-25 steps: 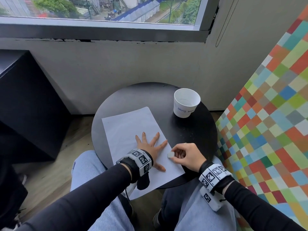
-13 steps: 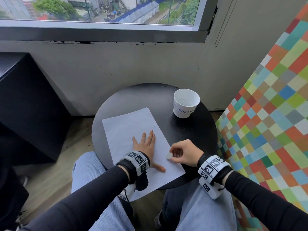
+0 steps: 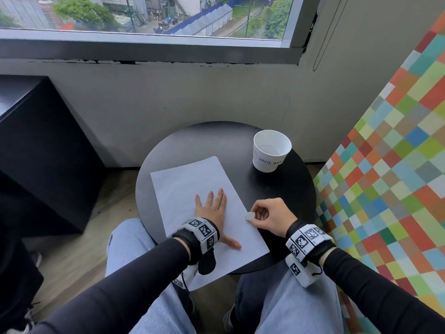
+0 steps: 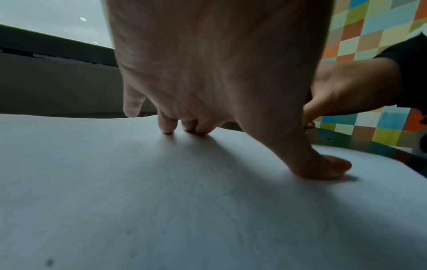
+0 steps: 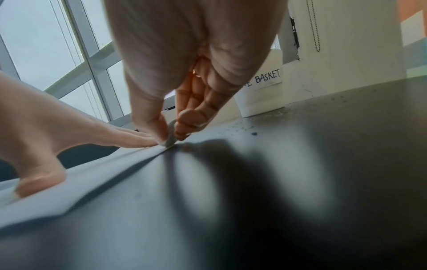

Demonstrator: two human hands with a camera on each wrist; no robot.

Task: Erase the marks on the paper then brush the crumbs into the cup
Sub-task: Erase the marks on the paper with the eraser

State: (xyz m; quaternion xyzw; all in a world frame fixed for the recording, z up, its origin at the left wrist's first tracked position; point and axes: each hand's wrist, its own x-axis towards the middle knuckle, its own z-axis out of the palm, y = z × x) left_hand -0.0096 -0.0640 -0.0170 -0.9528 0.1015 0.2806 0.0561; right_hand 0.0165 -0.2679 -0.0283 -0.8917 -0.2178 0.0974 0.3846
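A white sheet of paper (image 3: 190,189) lies on a round black table (image 3: 240,145), its near corner hanging over the edge. My left hand (image 3: 213,210) presses flat on the paper, fingers straight and together, thumb spread toward me. My right hand (image 3: 267,216) pinches a small white eraser (image 3: 249,216) at the paper's right edge; the right wrist view shows the eraser (image 5: 170,138) touching that edge. A white paper cup (image 3: 271,150) marked "WASTE BASKET" stands upright at the table's far right. Dark crumbs (image 5: 245,127) speckle the table near the cup (image 5: 261,95).
A wall with a window (image 3: 144,15) rises behind the table. A dark cabinet (image 3: 36,145) stands to the left and a checkered multicoloured panel (image 3: 385,177) close on the right. My knees in jeans (image 3: 134,249) sit under the near table edge.
My left hand's fingers have drawn together from a spread fan. My right hand with the eraser has slid slightly right to the paper's edge.
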